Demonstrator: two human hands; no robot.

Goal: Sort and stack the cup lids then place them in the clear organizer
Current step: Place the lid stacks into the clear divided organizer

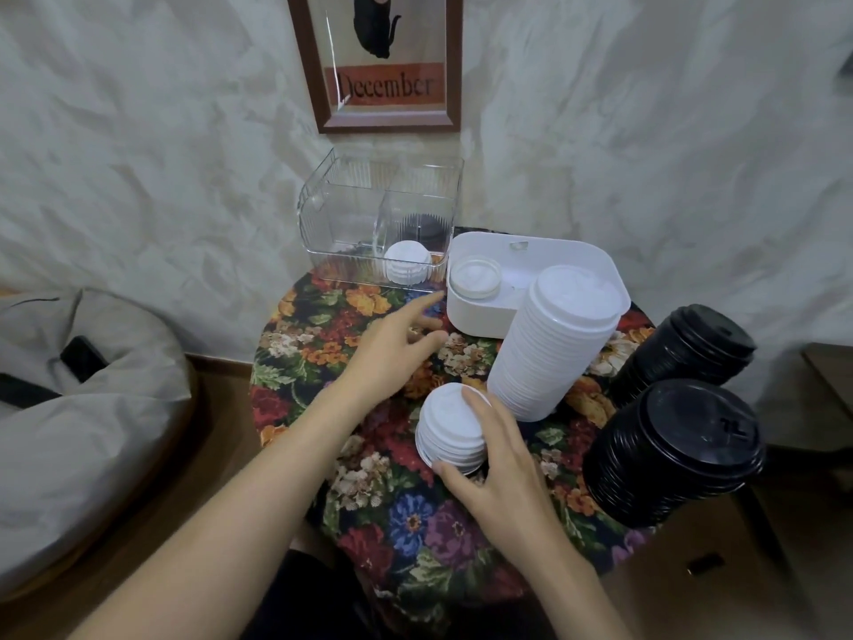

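The likeliest trouble, judging from how things stand, is with the short stack of white lids [450,431] that the right hand [503,468] grips. The thumb curls round its near edge and a finger lies over the top rim, so the hold is from one side only. If the stack tilts on its way to the clear organizer [341,214], the nested lids could fan apart and spill onto the floral tablecloth [392,524].

A second hazard is the tall white stack [554,344], which stands in front of the organizer and to its right, just beside the held lids, and already leans. A brush from the right wrist as it lifts could tip it.

The left hand [397,344] hovers just in front of the organizer, fingers spread and stretched forward, holding nothing. It may get in the way of the delivery if the two hands cross.

A third risk is mis-sorting. The organizer's right compartment holds a small white stack [406,265] at the front and what looks like a dark stack [422,224] behind it, while the left compartment looks bare. Lids dropped on the wrong pile would not nest.

The held stack sits well in front of the organizer, toward the person. Its lids are white and domed with ribbed rims, and narrower than those in the tall stack. They appear to match the small white stack inside.
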